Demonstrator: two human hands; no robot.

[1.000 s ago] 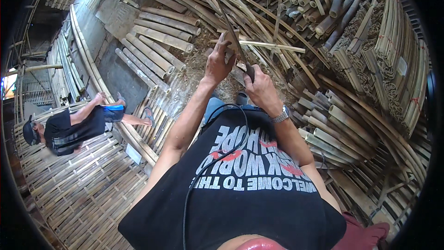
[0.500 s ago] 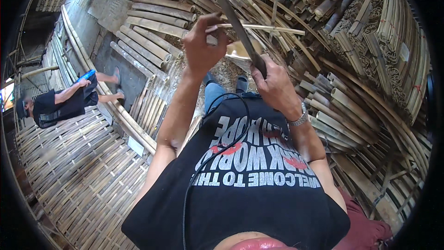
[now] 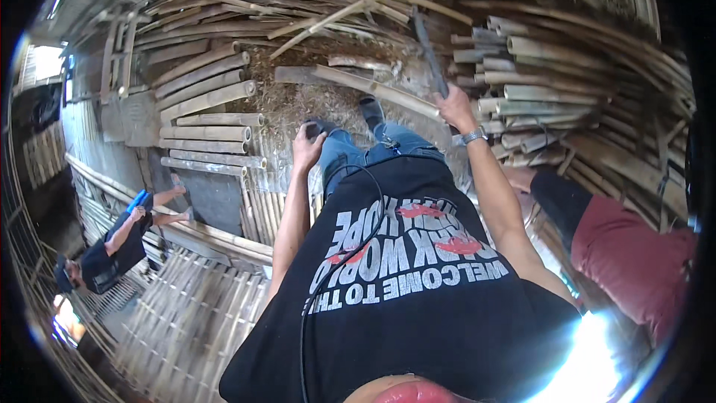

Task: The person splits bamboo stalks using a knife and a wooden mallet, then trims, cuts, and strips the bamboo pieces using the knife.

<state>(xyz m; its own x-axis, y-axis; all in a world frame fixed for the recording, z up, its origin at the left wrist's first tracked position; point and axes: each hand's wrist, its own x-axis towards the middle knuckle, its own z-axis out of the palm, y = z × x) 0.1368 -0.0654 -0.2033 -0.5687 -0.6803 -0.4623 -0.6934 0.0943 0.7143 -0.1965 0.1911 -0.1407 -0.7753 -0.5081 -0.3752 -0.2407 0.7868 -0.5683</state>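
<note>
My right hand (image 3: 456, 110), with a metal watch at the wrist, is closed around the lower end of a long dark blade (image 3: 428, 48), which points away from me. A split bamboo piece (image 3: 377, 92) slants toward this hand, its near end beside my fingers; whether I also grip it I cannot tell. My left hand (image 3: 306, 151) is by my left leg, its fingers curved and apart, with no thing seen in them. Farther off, a pale bamboo strip (image 3: 343, 19) lies slantwise over the others. A dark sandal (image 3: 371, 112) shows on one foot.
Cut bamboo poles (image 3: 212, 134) lie in rows at left, with more stacked poles (image 3: 552, 93) at right. Shavings cover the floor (image 3: 287, 97). A person in maroon (image 3: 626, 254) is close on my right; another in black (image 3: 119, 246) holds something blue at left.
My hands have moved apart and down, the left off the thin strip it was near. The view has turned, and the person in maroon shows more fully. The blade stays in my right hand.
</note>
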